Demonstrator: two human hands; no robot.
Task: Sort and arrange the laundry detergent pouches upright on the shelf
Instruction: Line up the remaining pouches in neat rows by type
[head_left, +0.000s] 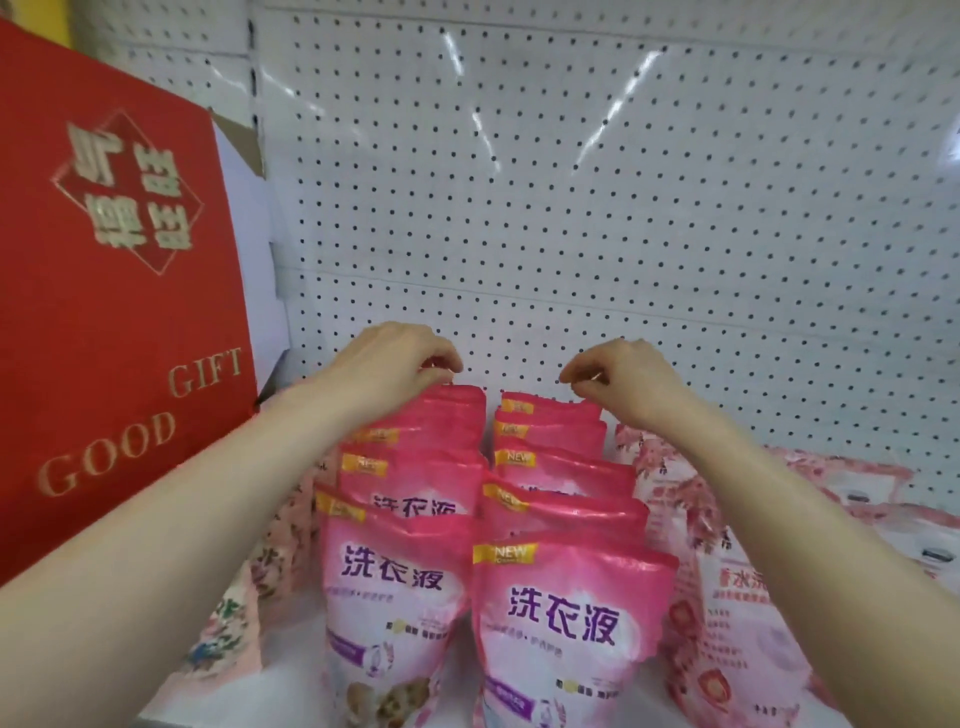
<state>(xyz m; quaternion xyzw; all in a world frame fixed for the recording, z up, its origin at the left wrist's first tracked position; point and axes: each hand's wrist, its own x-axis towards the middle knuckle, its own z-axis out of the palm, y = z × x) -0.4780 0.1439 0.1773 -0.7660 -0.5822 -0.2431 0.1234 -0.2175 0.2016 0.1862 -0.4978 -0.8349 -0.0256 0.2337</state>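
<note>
Pink laundry detergent pouches stand upright in two rows on the white shelf (291, 680), several in each row. The front pouch of the left row (392, 592) and the front pouch of the right row (566, 629) carry purple characters. My left hand (395, 364) reaches to the back of the left row, fingers curled at the top edge of the rearmost pouch (460, 397). My right hand (623, 376) does the same at the rearmost pouch of the right row (545, 405). Whether either hand pinches its pouch is unclear.
A large red gift box (114, 291) stands at the left, close to my left forearm. Paler pink pouches (727, 613) lean at the right of the rows, floral ones (234, 623) lie at the left. A white pegboard (597, 208) backs the shelf.
</note>
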